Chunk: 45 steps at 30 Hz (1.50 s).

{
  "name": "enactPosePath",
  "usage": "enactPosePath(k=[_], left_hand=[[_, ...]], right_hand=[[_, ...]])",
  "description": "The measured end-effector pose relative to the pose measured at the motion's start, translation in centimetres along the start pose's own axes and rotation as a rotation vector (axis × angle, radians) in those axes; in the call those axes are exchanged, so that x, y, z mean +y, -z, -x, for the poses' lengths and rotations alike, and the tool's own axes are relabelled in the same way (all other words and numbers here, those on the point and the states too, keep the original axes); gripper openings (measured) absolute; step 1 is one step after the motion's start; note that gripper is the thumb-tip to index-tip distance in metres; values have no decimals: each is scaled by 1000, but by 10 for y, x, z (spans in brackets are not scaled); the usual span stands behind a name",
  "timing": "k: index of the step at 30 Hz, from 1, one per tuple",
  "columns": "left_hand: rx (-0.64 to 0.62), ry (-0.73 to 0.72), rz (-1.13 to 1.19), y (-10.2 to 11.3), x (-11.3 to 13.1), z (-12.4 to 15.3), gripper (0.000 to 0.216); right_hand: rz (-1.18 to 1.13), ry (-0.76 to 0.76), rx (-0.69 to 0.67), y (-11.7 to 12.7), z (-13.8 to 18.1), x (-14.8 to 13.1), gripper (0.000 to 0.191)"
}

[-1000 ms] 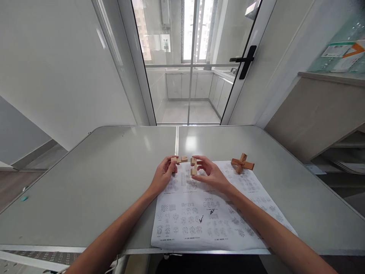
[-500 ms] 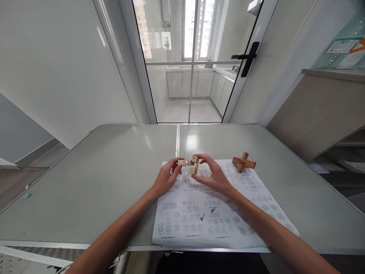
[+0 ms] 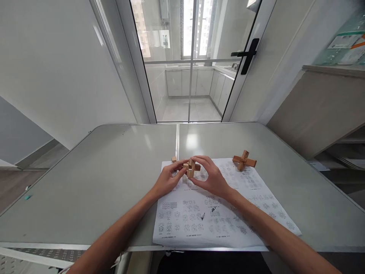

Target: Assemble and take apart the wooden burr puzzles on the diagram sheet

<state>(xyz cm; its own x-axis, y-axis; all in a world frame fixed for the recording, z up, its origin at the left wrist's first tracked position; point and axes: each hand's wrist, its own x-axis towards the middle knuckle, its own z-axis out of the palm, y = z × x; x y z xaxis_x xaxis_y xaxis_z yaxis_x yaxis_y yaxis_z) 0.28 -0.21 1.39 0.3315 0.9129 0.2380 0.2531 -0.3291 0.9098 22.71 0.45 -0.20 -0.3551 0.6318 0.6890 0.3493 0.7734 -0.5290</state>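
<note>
Light wooden puzzle pieces (image 3: pixel 190 173), notched and fitted crosswise, are held up over the upper part of a printed sheet (image 3: pixel 196 213). My left hand (image 3: pixel 169 178) pinches a piece at their left side between thumb and fingers. From the right, the thumb and fingers of my right hand (image 3: pixel 211 176) grip the upright piece at top and bottom. Fingers hide part of the joint. Just behind my left fingers a small wooden block (image 3: pixel 173 159) shows on the table. At the sheet's upper right edge stands a darker wooden cross-shaped puzzle (image 3: pixel 244 160).
The grey table (image 3: pixel 122 171) has a seam down its middle and a metal-edged rim. Beyond it is a glass door with a black handle (image 3: pixel 248 56). A shelf unit (image 3: pixel 316 102) with plastic bottles (image 3: pixel 345 45) stands to the right. A small teal bit (image 3: pixel 27 197) lies far left.
My left hand has moved right, bringing its piece across the upright one, so its end now sticks out to the right. The small block behind my left hand has come into view.
</note>
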Motion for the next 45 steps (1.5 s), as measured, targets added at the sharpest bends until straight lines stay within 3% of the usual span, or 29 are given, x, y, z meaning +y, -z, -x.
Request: enactPosePath(k=[10, 34, 45], left_hand=[[-56, 69, 119, -4, 9, 0, 50], [-95, 130, 274, -8, 12, 2, 51], [-46, 132, 295, -10, 8, 3, 48]], right_hand=[[93, 64, 7, -3, 2, 2, 69], [117, 40, 21, -11, 3, -3, 65], [137, 68, 17, -12, 5, -1, 66]])
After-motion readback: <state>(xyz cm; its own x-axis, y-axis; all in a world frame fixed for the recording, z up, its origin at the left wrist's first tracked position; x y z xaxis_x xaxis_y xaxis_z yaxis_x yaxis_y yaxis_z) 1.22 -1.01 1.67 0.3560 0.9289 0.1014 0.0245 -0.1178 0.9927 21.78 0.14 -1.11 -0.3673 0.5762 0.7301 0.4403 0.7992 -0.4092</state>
